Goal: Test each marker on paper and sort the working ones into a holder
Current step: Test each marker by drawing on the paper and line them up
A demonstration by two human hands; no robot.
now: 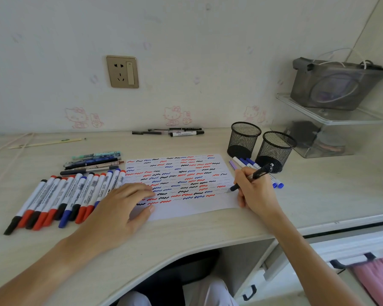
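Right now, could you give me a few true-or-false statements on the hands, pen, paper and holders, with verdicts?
1. The right hand holds a black pen with its tip on the paper. True.
2. The left hand grips a marker. False: it rests flat on the paper.
3. Both mesh holders are full of markers. False: no markers stand in them.
4. A row of markers lies left of the paper. True.

The pale wood-grain counter point(208, 230) carries a white paper point(186, 208) covered in red, blue and black squiggles. Left of it lies a row of capped markers point(64, 195), with a bundle of pens point(93, 162) behind. Two black mesh holders point(243, 140) stand at the paper's right rear, blue-capped markers point(248, 164) lying just beside them. More pens point(175, 131) lie along the wall.
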